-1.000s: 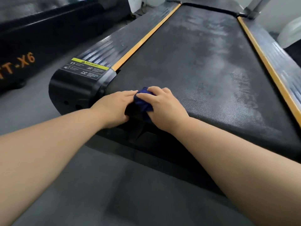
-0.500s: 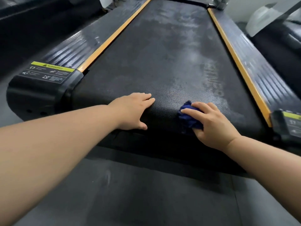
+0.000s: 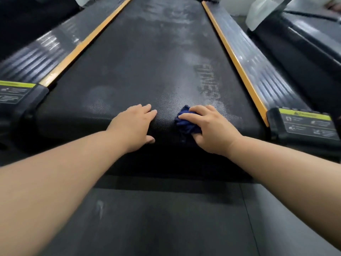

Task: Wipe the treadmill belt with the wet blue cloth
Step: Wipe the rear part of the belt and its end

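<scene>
Wet cloth wipe, rear belt edge
R hand (image 3: 214, 129) grip bunched on blue cloth (image 3: 186, 122), pressed on belt (image 3: 147, 58); L hand (image 3: 135, 126) flat, holding nothing. Cloth prob. soft, light, limp: hold it wadded.

Left hand (image 3: 133, 124) flat, right hand (image 3: 210, 128) clenched

On the belt (image 3: 147, 58)'s near edge, the left hand (image 3: 133, 126) lies just left of the cloth (image 3: 186, 122) under the right hand (image 3: 212, 126).
</scene>
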`<state>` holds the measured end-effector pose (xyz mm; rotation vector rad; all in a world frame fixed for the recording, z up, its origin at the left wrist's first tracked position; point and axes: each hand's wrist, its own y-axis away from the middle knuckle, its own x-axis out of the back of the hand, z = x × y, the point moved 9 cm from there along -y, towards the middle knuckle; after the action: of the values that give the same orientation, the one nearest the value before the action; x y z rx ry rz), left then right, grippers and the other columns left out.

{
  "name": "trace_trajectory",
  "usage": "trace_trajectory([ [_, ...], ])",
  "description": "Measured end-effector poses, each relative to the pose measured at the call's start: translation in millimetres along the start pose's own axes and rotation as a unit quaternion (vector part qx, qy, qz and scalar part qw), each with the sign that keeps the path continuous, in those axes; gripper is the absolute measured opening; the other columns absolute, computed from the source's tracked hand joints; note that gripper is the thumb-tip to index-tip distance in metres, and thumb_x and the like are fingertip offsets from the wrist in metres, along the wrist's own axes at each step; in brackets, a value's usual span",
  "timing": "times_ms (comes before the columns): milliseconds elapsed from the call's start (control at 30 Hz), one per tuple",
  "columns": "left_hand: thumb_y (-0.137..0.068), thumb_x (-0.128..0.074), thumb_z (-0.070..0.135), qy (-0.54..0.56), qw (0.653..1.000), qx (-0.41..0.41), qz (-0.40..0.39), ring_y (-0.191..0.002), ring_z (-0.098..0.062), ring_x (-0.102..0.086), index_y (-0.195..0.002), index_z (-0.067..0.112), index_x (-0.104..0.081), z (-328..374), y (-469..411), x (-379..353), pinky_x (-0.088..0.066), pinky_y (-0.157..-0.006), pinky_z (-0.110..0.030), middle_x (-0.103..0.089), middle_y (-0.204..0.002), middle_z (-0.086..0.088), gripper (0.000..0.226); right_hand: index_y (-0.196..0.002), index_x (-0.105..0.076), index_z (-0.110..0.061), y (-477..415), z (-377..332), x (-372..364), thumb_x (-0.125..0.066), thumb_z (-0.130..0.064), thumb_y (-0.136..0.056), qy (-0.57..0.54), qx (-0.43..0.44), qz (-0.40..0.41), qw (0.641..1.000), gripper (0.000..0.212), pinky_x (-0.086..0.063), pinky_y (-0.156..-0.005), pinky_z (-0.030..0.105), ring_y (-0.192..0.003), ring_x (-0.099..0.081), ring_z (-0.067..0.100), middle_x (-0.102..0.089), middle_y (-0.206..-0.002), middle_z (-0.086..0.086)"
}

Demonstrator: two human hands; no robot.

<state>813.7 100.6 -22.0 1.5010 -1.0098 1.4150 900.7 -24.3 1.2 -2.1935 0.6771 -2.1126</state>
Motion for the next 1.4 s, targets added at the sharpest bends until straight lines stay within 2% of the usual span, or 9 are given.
trace_trajectory([
  [167,-0.082,-0.064,0.055,0.001,0.997,-0.08,0.004,-0.144,-0.015,-0.014,-0.151,0.019,-0.016,59,-14,4,-0.017,-0.116,-0.034,-0.013,-0.158,0.002,0.091,-0.12,-0.065,-0.015,50,62,23,-0.058,-0.014,-0.067,0.06,-0.024,-0.011,0.998,0.053,-0.049,-0.087,0.043,-0.086,-0.056,0.038,-0.06,-0.115,0.015],
  [333,-0.08,-0.066,0.055,0.004,0.996,-0.093,0.012,-0.142,-0.015,-0.019,-0.149,0.019,-0.022,82,-19,9,-0.019,-0.115,-0.037,-0.021,-0.155,0.003,0.09,-0.117,-0.066,-0.012,81,91,35,-0.074,0.0,-0.06,0.093,-0.037,-0.015,0.995,0.058,-0.05,-0.084,0.047,-0.085,-0.056,0.041,-0.061,-0.112,0.018],
  [467,-0.08,-0.067,0.054,0.015,0.997,-0.075,0.004,-0.143,-0.016,-0.017,-0.15,0.018,-0.018,82,-23,7,-0.02,-0.115,-0.039,-0.02,-0.154,0.002,0.093,-0.118,-0.066,-0.014,79,100,56,-0.072,-0.003,-0.066,0.044,-0.087,0.037,0.994,0.054,-0.049,-0.087,0.047,-0.091,-0.056,0.042,-0.06,-0.11,0.017],
  [633,-0.08,-0.065,0.056,0.009,0.997,-0.064,0.031,-0.146,-0.018,-0.01,-0.152,0.014,-0.011,93,-29,-3,-0.012,-0.117,-0.043,-0.012,-0.159,-0.001,0.099,-0.124,-0.062,-0.022,30,38,22,-0.055,-0.012,-0.071,-0.003,0.019,0.003,1.0,0.054,-0.046,-0.091,0.043,-0.096,-0.053,0.035,-0.058,-0.124,0.01],
  [800,-0.081,-0.06,0.059,-0.063,0.993,-0.082,0.066,-0.146,-0.025,-0.009,-0.151,0.006,-0.006,103,-33,-9,-0.008,-0.117,-0.044,-0.009,-0.158,-0.012,0.104,-0.119,-0.067,-0.02,51,57,23,-0.058,-0.012,-0.069,0.016,0.02,0.009,1.0,0.051,-0.05,-0.086,0.043,-0.086,-0.055,0.035,-0.061,-0.118,0.011],
  [900,-0.078,-0.062,0.06,-0.065,0.992,-0.073,0.076,-0.146,-0.029,-0.007,-0.151,0.006,-0.004,111,-35,-15,-0.005,-0.117,-0.047,-0.007,-0.158,-0.016,0.108,-0.117,-0.067,-0.018,74,61,21,-0.046,-0.016,-0.07,0.056,0.06,-0.008,0.997,0.051,-0.051,-0.083,0.045,-0.085,-0.054,0.035,-0.059,-0.119,0.014],
  [1033,-0.068,-0.075,0.053,-0.088,0.982,-0.125,0.115,-0.143,-0.032,-0.022,-0.149,0.0,-0.02,123,-36,-15,-0.01,-0.115,-0.053,-0.023,-0.154,-0.02,0.111,-0.115,-0.067,-0.015,95,72,25,-0.041,-0.018,-0.069,0.104,0.074,-0.018,0.992,0.053,-0.052,-0.076,0.048,-0.084,-0.057,0.036,-0.061,-0.116,0.016],
  [1167,-0.05,-0.088,0.044,-0.094,0.969,-0.166,0.158,-0.131,-0.036,-0.044,-0.139,-0.006,-0.041,127,-37,-15,-0.024,-0.109,-0.059,-0.044,-0.142,-0.023,0.112,-0.115,-0.067,-0.016,114,95,38,-0.069,-0.008,-0.059,0.16,0.053,-0.027,0.985,0.057,-0.049,-0.074,0.045,-0.087,-0.059,0.038,-0.062,-0.113,0.016],
  [1400,-0.05,-0.089,0.043,-0.069,0.968,-0.174,0.165,-0.131,-0.036,-0.044,-0.139,-0.004,-0.041,126,-34,-12,-0.028,-0.107,-0.058,-0.044,-0.143,-0.021,0.112,-0.105,-0.07,-0.011,106,88,54,-0.054,-0.012,-0.068,0.103,0.038,0.012,0.994,0.04,-0.052,-0.074,0.045,-0.083,-0.057,0.038,-0.062,-0.105,0.018],
])
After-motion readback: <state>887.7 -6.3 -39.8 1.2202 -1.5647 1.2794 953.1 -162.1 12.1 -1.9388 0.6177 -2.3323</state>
